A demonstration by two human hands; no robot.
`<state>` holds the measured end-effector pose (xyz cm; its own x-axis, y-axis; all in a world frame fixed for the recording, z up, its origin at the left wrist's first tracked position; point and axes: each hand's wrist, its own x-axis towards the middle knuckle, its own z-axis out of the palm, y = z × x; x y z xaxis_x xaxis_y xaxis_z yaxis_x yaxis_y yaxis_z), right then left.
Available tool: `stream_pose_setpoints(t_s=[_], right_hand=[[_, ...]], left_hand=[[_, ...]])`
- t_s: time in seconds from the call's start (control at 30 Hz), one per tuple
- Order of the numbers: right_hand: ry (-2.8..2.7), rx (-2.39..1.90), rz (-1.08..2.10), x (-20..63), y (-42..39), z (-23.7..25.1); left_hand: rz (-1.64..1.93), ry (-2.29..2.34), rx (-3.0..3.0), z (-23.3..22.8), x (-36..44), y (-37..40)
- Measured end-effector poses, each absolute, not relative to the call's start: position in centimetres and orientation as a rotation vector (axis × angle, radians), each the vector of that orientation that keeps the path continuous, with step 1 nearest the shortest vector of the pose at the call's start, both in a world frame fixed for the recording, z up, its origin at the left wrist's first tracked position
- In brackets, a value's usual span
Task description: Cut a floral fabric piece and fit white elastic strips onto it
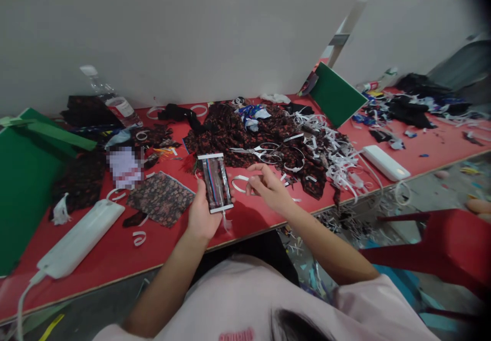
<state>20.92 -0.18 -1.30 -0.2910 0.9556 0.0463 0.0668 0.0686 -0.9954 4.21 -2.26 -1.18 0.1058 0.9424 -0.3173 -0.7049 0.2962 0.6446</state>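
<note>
In my left hand (204, 213) is a small dark rectangular piece (217, 185) with white bands at both ends and thin coloured lines along its length; its exact kind is unclear. A white tail hangs from its lower end. My right hand (266, 187) is just to the right, thumb and fingers pinched together where a curled white strip (238, 178) meets them. Beyond both hands, metal scissors (255, 152) lie on a heap of dark flowered fabric (226, 131). A flat flowered piece of fabric (161, 198) rests left of my left hand.
A white power strip (82, 239) lies on the red table (161, 251) at left, another white bar (385, 162) at right. Green boards (335, 95) lean at both sides. A plastic bottle (118, 106) tilts against the back panel. White scraps (341, 162) pile up at right, near a red stool (448, 249).
</note>
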Motion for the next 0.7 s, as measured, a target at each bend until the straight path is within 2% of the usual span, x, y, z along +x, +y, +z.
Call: stream_pose_setpoints(t_s=[0.17, 0.43, 0.57, 0.7], right_hand=[[-1.562, -1.025, 1.434, 21.2, -0.2, -1.3], [-1.836, -1.128, 0.826, 21.4, -0.6, -0.5], [-1.94, -1.03, 0.749, 21.5, -0.5, 0.2], [-1.996, -1.143, 0.777, 21.3, 0.1, 0.6]], left_hand=[[1.243, 0.775, 0.523, -1.9, 4.2, -1.3], [1.248, 0.862, 0.505, -1.9, 4.3, -1.5], [1.236, 0.86, 0.539, -2.0, 4.5, -1.8], [1.281, 0.973, 0.558, -2.6, 4.9, -2.1]])
